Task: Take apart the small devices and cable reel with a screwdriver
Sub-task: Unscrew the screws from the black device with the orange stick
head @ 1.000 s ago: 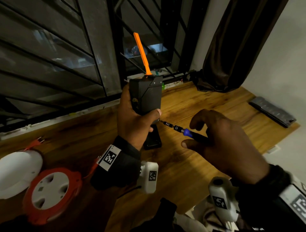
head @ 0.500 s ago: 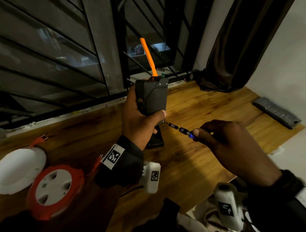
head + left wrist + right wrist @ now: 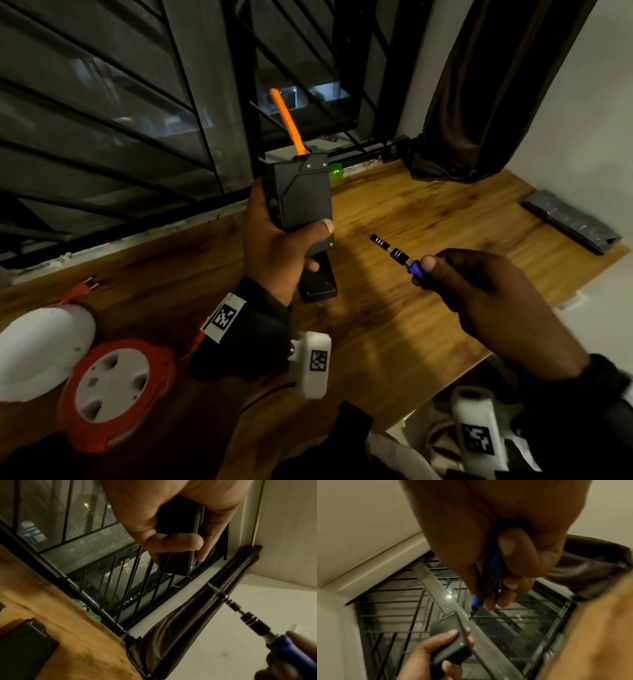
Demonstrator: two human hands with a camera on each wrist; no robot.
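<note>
My left hand (image 3: 274,246) grips a black box-shaped device (image 3: 301,195) upright above the wooden table (image 3: 428,212); an orange strip (image 3: 286,120) sticks up from its top. In the left wrist view my thumb lies across the device (image 3: 176,562). My right hand (image 3: 479,298) holds a blue-handled screwdriver (image 3: 394,253), its tip pointing at the device but a short way to the right of it, not touching. The right wrist view shows my fingers curled round the blue handle (image 3: 496,562) and the device (image 3: 452,635) below. An orange-and-white cable reel (image 3: 109,387) lies at the lower left.
A white domed device (image 3: 41,346) sits left of the reel, with an orange plug (image 3: 85,287) behind. A black flat part (image 3: 318,277) lies on the table under my left hand. A grey ridged strip (image 3: 568,222) lies far right. Window bars and a dark curtain (image 3: 479,85) stand behind.
The screwdriver tip was against the device's lower right side; my right hand has now drawn it back to the right, clear of the device. My left hand keeps the device upright.
</note>
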